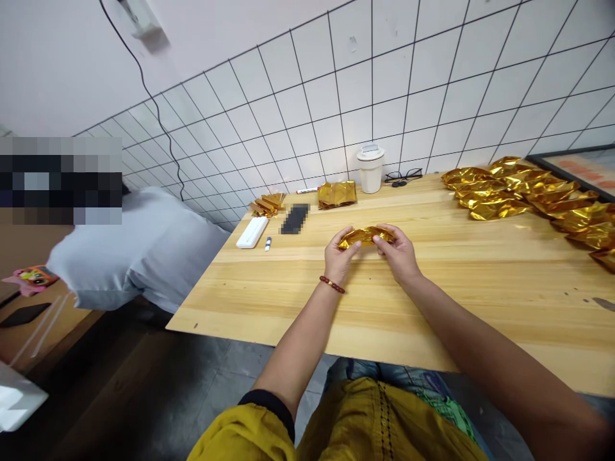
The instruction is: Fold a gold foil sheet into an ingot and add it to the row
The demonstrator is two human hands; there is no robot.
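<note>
Both my hands meet over the middle of the wooden table (pixel 298 301). Between them is a crumpled gold foil piece (pixel 365 235), lying just above the tabletop. My left hand (pixel 339 254), with a red bead bracelet on the wrist, pinches its left end. My right hand (pixel 398 251) pinches its right end with fingers closed. A large heap of loose gold foil pieces (pixel 528 192) lies at the far right. A flat stack of gold foil (pixel 337 193) and a small pile of folded gold pieces (pixel 268 205) sit near the wall.
A white lidded cup (pixel 371 168) and black glasses (pixel 402 175) stand at the tiled wall. A white case (pixel 252 232), a small blue-tipped item (pixel 268 243) and a dark phone (pixel 295 218) lie at the left. A person in a white shirt (pixel 139 250) sits left of the table.
</note>
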